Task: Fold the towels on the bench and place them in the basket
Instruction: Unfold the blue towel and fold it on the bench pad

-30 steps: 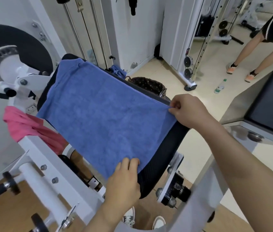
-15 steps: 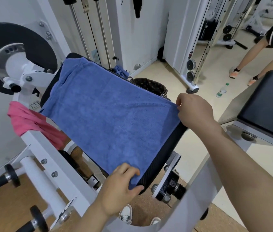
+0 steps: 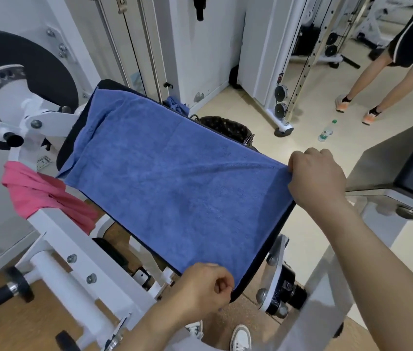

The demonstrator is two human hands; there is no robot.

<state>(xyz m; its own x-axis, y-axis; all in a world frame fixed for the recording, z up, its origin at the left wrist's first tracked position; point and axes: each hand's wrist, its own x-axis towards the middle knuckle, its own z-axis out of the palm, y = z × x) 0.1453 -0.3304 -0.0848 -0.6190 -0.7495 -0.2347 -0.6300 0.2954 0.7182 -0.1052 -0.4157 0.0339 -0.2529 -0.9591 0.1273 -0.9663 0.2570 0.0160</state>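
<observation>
Left hand (image 3: 204, 287) bottom centre, fingers curled, pinching towel (image 3: 175, 186) lower corner, bare forearm entering from bottom edge, right hand (image 3: 316, 178) centre right, knuckles up, gripping towel's right corner, forearm stretching to lower right

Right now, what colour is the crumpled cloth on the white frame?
Crumpled cloth: pink; head view.

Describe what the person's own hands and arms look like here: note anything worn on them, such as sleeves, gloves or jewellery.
The left hand and right hand are bare: no gloves, rings or watch show. Both forearms are uncovered too, with no sleeve, wristband or marking in view as far as the frame's edge.
</observation>
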